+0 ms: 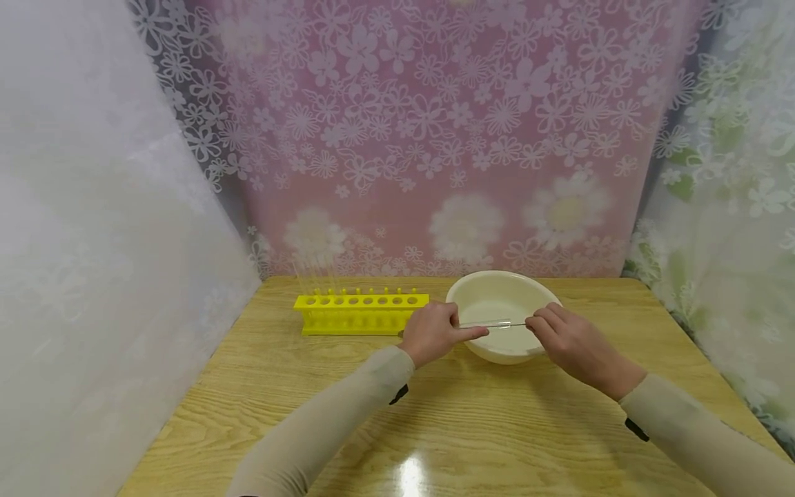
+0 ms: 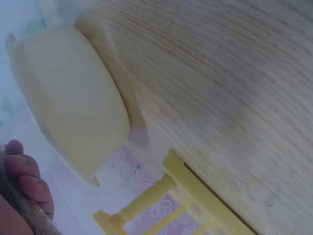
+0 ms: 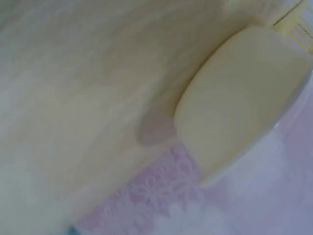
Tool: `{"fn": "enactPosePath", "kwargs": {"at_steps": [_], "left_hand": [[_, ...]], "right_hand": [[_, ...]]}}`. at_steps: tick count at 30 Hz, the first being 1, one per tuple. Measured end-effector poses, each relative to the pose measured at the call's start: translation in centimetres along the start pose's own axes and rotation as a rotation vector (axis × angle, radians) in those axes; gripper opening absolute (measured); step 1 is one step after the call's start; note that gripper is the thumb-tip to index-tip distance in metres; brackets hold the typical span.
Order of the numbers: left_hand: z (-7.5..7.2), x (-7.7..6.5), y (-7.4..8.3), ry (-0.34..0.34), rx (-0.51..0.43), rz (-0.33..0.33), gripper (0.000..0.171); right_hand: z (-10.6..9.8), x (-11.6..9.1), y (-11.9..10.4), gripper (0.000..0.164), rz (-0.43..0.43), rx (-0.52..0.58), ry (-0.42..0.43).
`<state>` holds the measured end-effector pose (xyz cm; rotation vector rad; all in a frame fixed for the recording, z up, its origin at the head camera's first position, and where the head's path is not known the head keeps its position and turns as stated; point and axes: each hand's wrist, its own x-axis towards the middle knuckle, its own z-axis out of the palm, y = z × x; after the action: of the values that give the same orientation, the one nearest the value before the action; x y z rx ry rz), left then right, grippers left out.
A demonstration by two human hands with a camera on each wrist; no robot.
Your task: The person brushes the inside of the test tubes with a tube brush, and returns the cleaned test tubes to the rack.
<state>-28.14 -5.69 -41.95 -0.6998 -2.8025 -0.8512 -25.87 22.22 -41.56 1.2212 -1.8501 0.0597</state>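
Observation:
My left hand (image 1: 435,333) grips a clear glass test tube (image 1: 493,324), held nearly level over the near part of a cream basin (image 1: 502,358). From the tube's mouth, on the right, comes the thin wire handle of a test tube brush (image 1: 518,324). The fingers of my right hand (image 1: 574,345) pinch that wire. In the left wrist view, brown bristles (image 2: 24,205) show along the tube inside the curled left fingers (image 2: 34,188). The right hand is outside the right wrist view, which shows the basin (image 3: 234,98).
A yellow test tube rack (image 1: 360,304) stands left of the basin, just beyond the left hand. Several clear tubes (image 1: 317,276) stand upright at its left end. Beneath everything is a wooden table (image 1: 472,428), with a pink flowered curtain (image 1: 397,159) behind it.

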Motion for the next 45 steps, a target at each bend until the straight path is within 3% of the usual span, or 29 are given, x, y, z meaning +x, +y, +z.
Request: {"fn": "enactPosePath", "kwargs": {"at_steps": [5, 9, 12, 15, 18, 22, 25, 27, 28, 29, 31, 34, 37, 39, 41, 45], "left_hand": [[0.1, -0.2, -0.1, -0.003, -0.024, -0.012, 0.06], [0.2, -0.3, -0.2, 0.003, -0.007, -0.007, 0.059], [0.3, -0.3, -0.3, 0.012, 0.02, 0.0, 0.059], [0.3, -0.3, -0.4, 0.023, 0.05, 0.01, 0.059], [0.3, -0.4, -0.5, 0.032, 0.074, 0.029, 0.059], [0.3, -0.4, -0.5, 0.052, 0.113, 0.069, 0.057], [0.3, -0.5, -0.5, 0.067, 0.152, 0.105, 0.056], [0.3, -0.6, -0.5, 0.071, 0.178, 0.124, 0.056], [0.3, -0.6, -0.5, 0.072, 0.186, 0.132, 0.056], [0.3, -0.6, -0.5, 0.072, 0.192, 0.136, 0.056], [0.4, -0.6, -0.5, 0.065, 0.193, 0.134, 0.056], [0.3, -0.6, -0.6, 0.051, 0.164, 0.11, 0.056], [0.3, -0.5, -0.7, 0.038, 0.129, 0.081, 0.055], [0.2, -0.5, -0.7, 0.032, 0.109, 0.066, 0.055], [0.2, -0.5, -0.6, 0.025, 0.091, 0.055, 0.056], [0.3, -0.4, -0.6, 0.015, 0.06, 0.044, 0.057]], "right_hand": [[-0.5, 0.0, 0.4, 0.041, -0.1, -0.113, -0.084], [-0.7, -0.1, 0.4, 0.041, -0.111, -0.115, -0.127], [-0.7, 0.0, 0.3, 0.042, -0.089, -0.069, -0.123], [-0.8, 0.1, 0.1, 0.045, 0.004, 0.032, -0.116], [-1.0, 0.2, -0.3, 0.022, 0.243, 0.246, -0.189], [-1.6, 0.7, -0.5, 0.008, 0.681, 0.647, -0.347], [-2.0, 1.3, -0.2, 0.028, 0.978, 0.945, -0.442], [-2.1, 1.5, -0.1, 0.037, 1.106, 1.05, -0.483], [-2.1, 1.5, -0.1, 0.038, 1.131, 1.065, -0.491], [-2.1, 1.5, -0.1, 0.037, 1.124, 1.053, -0.485], [-2.0, 1.2, -0.3, 0.028, 1.014, 0.949, -0.453], [-1.6, 0.6, -0.5, 0.012, 0.71, 0.662, -0.345], [-1.2, 0.3, -0.6, 0.023, 0.395, 0.352, -0.208], [-0.9, 0.2, -0.5, 0.035, 0.238, 0.2, -0.118], [-0.8, 0.2, -0.3, 0.046, 0.135, 0.109, -0.056], [-0.7, 0.0, 0.1, 0.041, 0.01, 0.039, -0.019]]}}
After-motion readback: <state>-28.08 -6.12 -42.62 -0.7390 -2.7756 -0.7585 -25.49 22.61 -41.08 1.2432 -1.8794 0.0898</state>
